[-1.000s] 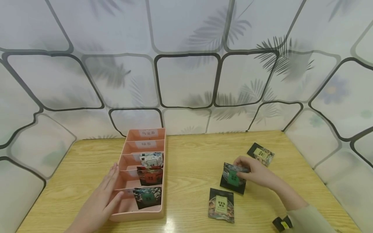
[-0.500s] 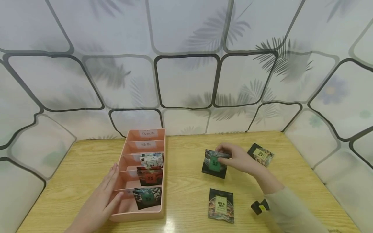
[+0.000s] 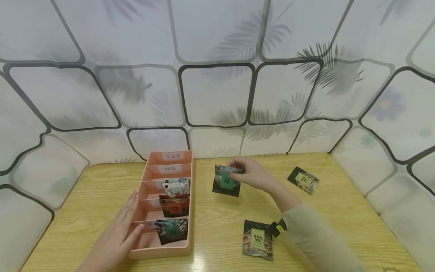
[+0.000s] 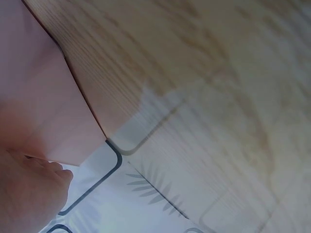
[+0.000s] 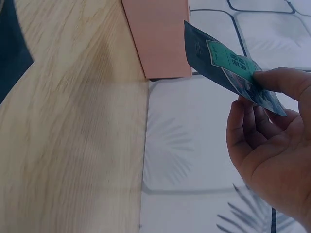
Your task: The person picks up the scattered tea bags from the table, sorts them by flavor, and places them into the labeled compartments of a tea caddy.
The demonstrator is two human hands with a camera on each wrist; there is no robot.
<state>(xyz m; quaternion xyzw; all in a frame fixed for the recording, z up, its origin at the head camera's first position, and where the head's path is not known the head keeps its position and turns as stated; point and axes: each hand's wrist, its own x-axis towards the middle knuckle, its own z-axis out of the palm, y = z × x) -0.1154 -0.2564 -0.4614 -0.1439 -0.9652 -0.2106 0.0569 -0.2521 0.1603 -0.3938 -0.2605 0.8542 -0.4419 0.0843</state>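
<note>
My right hand (image 3: pixel 253 174) pinches a dark tea sachet (image 3: pixel 226 183) with a green label between thumb and fingers, right of the pink divided box (image 3: pixel 187 247). In the right wrist view, the sachet (image 5: pixel 226 68) is tilted above the table, thumb on its printed face. My left hand (image 3: pixel 117 230) rests with extended fingers along the box's left wall. In the box, a green-labelled sachet (image 3: pixel 172 231) leans in the nearest compartment, a red-labelled sachet (image 3: pixel 175 206) in the one behind it, and white sachets (image 3: pixel 176 187) in the middle one. The two farthest compartments hold no sachets I can see.
On the wooden table (image 3: pixel 210 234), a dark sachet with a pale yellow-green label (image 3: pixel 257 240) lies near the front, and a similar sachet (image 3: pixel 304 180) at the back right. Handwritten paper labels (image 3: pixel 172 155) mark the compartments. A patterned curtain-like wall (image 3: pixel 217 94) closes off the back and sides.
My right hand has carried the green-labelled sachet leftward and slightly back, from beside the loose sachets toward the box. My left hand stays in place on the box.
</note>
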